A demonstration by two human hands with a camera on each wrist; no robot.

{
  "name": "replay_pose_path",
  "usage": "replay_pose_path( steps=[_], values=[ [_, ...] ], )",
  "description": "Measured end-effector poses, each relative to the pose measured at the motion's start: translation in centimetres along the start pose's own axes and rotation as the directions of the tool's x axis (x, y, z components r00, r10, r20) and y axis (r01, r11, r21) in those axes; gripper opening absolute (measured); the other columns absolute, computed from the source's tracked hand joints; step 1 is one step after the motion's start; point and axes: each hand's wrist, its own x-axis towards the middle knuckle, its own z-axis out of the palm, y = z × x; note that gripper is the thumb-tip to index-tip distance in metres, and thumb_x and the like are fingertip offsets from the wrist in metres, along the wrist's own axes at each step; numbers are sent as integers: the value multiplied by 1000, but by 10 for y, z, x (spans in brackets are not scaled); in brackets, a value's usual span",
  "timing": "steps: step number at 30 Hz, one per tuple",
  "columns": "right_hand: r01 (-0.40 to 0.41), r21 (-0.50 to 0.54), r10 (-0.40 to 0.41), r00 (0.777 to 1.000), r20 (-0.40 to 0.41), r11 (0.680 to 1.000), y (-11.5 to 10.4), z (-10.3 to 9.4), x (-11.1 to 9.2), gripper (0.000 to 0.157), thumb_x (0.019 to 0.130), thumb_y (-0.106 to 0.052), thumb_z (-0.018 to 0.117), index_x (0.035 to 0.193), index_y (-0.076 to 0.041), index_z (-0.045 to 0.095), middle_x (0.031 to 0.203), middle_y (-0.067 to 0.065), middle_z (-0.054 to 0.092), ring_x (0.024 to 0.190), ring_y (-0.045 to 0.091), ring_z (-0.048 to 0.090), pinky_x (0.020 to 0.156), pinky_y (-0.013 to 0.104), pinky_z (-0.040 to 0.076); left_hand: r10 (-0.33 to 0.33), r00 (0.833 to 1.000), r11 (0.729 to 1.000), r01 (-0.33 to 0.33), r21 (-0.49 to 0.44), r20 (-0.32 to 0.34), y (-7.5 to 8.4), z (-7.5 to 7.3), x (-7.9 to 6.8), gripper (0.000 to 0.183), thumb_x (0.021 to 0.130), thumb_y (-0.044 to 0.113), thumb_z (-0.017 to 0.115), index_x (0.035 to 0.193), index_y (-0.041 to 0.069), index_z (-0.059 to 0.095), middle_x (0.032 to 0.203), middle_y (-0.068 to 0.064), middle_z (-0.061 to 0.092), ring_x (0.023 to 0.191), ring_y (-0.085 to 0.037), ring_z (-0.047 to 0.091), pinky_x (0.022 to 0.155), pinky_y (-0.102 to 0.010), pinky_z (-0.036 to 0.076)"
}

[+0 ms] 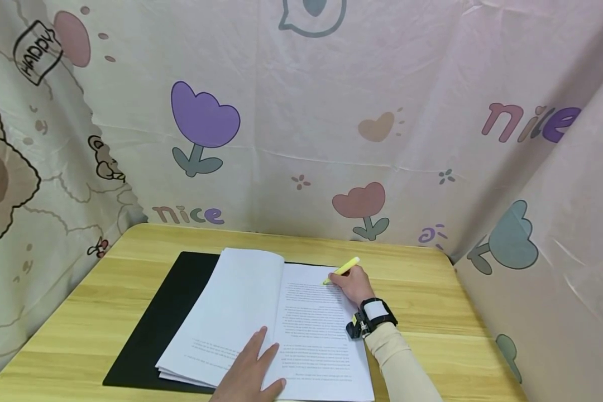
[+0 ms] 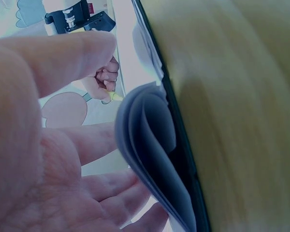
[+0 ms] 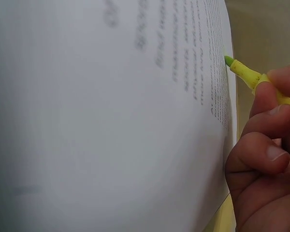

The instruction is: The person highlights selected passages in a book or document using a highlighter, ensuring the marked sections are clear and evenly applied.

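My right hand [image 1: 355,286] grips a yellow highlighter [image 1: 348,265], its green tip at the upper lines of a printed page [image 1: 314,354]. In the right wrist view, the highlighter's tip [image 3: 228,61] meets the paper near its edge, with fingers curled round the barrel. With fingers spread, my left hand [image 1: 248,371] rests at the lower middle of the opened paper stack, across the fold. Turned-over sheets [image 1: 238,298] lie to the left, mostly blank on top. From the left wrist, these sheets show as a rolled bend [image 2: 130,125] beside straight fingers.
Beneath the papers lies a black folder [image 1: 163,318], its cover showing at the left. The wooden table [image 1: 417,301] extends around it. A patterned cloth [image 1: 301,111] hangs behind the table and along both sides. A camera on a strap [image 1: 374,314] sits on the right wrist.
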Motion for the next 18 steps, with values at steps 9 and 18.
replay_pose_path(
  steps=[9, 18],
  values=[
    [-2, 29, 2, 1000, 5, 1000, 2, -1, 1, 21, 92, -23, 76, 93, -3, 71, 89, 8, 69, 76, 20, 63, 65, 29, 48, 15, 1000, 1000, -15, 15, 1, -2, 1, 1, 76, 92, 50, 70, 143, -4, 55, 166, -25, 24, 150, -50, 27, 112, -72, 33],
    [-3, 34, 3, 1000, 7, 999, 0, -1, 0, 22, 92, -23, 77, 91, -2, 71, 88, 8, 69, 76, 20, 63, 63, 28, 48, 22, 1000, 1000, -22, 8, 2, -3, 1, 1, 76, 92, 50, 70, 144, -4, 55, 166, -24, 23, 150, -50, 27, 112, -72, 33]
  ],
)
